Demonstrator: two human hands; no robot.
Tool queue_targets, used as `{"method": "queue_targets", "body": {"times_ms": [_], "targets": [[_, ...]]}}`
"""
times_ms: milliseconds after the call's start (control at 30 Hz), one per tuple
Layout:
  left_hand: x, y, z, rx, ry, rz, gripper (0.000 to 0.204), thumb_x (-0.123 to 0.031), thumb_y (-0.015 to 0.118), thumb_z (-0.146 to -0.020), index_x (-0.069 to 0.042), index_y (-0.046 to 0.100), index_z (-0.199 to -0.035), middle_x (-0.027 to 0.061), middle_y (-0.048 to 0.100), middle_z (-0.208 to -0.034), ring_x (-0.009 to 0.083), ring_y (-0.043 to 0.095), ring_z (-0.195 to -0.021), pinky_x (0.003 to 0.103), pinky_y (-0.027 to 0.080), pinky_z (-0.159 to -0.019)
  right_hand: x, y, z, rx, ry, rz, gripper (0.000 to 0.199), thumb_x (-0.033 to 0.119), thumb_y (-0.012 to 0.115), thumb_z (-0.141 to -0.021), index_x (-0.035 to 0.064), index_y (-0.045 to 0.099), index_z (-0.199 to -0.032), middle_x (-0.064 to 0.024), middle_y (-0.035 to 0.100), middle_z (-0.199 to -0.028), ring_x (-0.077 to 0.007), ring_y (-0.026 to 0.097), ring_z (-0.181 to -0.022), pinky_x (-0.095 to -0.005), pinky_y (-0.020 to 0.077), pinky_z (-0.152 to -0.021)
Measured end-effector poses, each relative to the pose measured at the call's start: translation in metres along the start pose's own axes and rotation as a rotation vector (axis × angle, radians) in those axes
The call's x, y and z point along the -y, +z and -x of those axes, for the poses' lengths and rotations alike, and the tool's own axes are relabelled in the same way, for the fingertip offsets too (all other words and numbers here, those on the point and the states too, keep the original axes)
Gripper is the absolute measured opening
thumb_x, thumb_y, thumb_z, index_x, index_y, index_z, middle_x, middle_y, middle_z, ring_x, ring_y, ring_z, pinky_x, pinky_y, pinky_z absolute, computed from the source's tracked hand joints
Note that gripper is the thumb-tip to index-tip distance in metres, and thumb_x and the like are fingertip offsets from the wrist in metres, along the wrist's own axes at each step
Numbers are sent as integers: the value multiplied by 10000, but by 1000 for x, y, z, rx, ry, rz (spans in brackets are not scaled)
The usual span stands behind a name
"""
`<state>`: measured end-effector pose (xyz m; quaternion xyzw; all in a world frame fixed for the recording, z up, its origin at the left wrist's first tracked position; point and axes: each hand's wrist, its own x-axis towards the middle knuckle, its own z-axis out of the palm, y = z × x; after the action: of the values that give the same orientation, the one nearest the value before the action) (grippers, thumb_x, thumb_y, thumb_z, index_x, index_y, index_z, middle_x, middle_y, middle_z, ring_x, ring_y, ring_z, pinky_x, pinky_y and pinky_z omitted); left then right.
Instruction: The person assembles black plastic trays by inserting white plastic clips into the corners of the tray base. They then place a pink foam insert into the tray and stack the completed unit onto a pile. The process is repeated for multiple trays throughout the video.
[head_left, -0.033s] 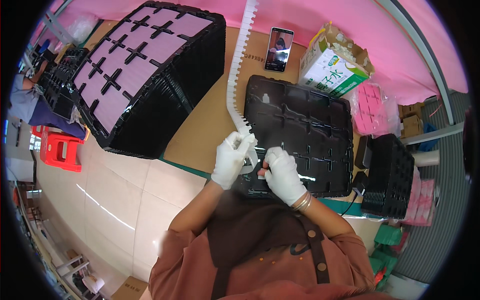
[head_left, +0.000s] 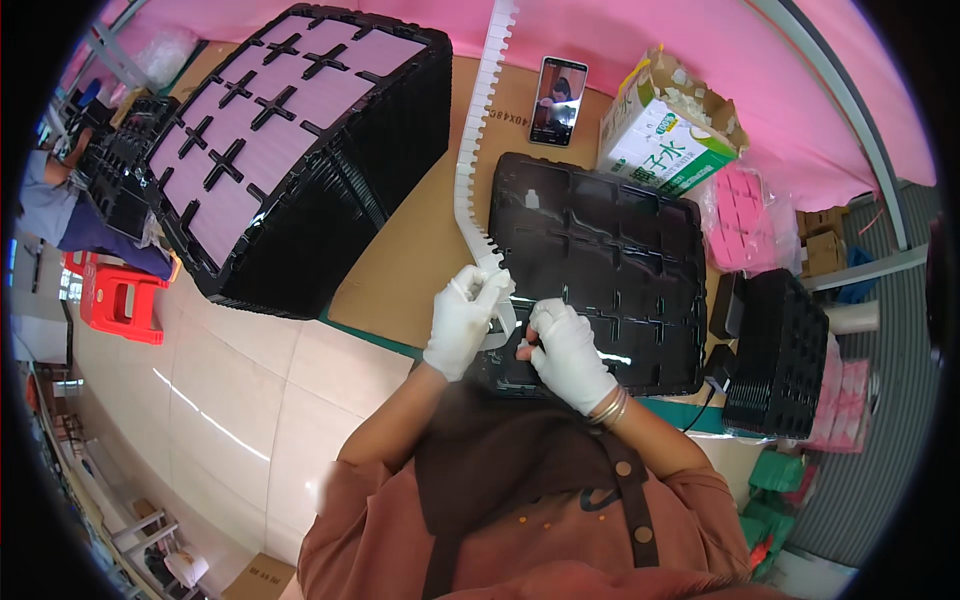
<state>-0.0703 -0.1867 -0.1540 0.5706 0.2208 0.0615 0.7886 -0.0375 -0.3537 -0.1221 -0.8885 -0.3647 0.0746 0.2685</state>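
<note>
Tray pile [head_left: 388,150]: lilac on top, glossy black plastic down the sides; parked big-time in the upper left of the frame, well apart from both hands.
Cross-ribbed black tray [head_left: 598,215]: laid flat just right of centre, with brown cardboard [head_left: 400,285] left showing on its left side.
White notched strip [head_left: 469,150]: run from the top edge down to about centre, long axis near upright, then kinked rightward so its lower end is brought to the tray's left edge.
Drink carton [head_left: 635,125]: white and green, stood open-topped at upper right, loaded with small pale bits.
Left hand [head_left: 457,325]: white-gloved, pinched onto the strip's lower end, so easily the nearer one.
Right hand [head_left: 570,350]: also gloved, held just beside, over the tray, fingers curled; whether anything's gripped can't be told. From here the strip lies leftward and up-frame.
Phone [head_left: 558,100]: set at top centre, screen lit, between strip and carton.
</note>
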Motion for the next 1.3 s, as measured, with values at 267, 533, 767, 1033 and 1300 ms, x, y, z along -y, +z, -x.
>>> {"method": "queue_targets", "body": {"times_ms": [267, 533, 767, 1033, 1300], "targets": [[-26, 16, 24, -22, 74, 103, 135, -159, 673, -948, -54, 619, -883, 0, 648, -801, 34, 539, -642, 200, 423, -547, 7, -28, -17, -219, 231, -486, 243, 59, 768, -800, 35, 637, -1003, -53, 613, -812, -125, 542, -636, -284, 468, -627], [-21, 29, 38, -43, 137, 170, 128, -157, 600, -998, -50, 621, -932, -7, 618, -823, 44, 554, -676, 210, 451, -580, 9, -13, -21, -45, 433, -1201, 104, 74, 712, -912, 39, 654, -990, 33, 653, -894, -32, 555, -804, -208, 450, -726], [-33, 26, 19, -35, 28, 196, 309, -166, 673, -953, -12, 633, -1218, 11, 663, -912, 76, 620, -822, 227, 499, -732, 17, -30, 2, -538, -298, -251, 234, -47, 706, -606, 112, 602, -743, -53, 633, -831, -258, 609, -789, -382, 478, -690], [-10, 22, 3, -45, 265, -744, 255, -245, 682, -912, -4, 729, -979, 114, 741, -811, 194, 713, -754, 321, 536, -714, -194, -171, -30, -377, 393, -38, 128, -90, 621, -724, 17, 687, -748, -134, 682, -824, -278, 676, -801, -366, 531, -757], [-13, 28, 10, -107, 206, -667, 224, -231, 684, -913, -12, 720, -887, 90, 731, -774, 186, 685, -701, 323, 520, -675, -263, -145, -45, -306, 141, 95, 215, -108, 728, -676, 20, 589, -779, -127, 617, -886, -306, 625, -855, -392, 523, -727]]}}
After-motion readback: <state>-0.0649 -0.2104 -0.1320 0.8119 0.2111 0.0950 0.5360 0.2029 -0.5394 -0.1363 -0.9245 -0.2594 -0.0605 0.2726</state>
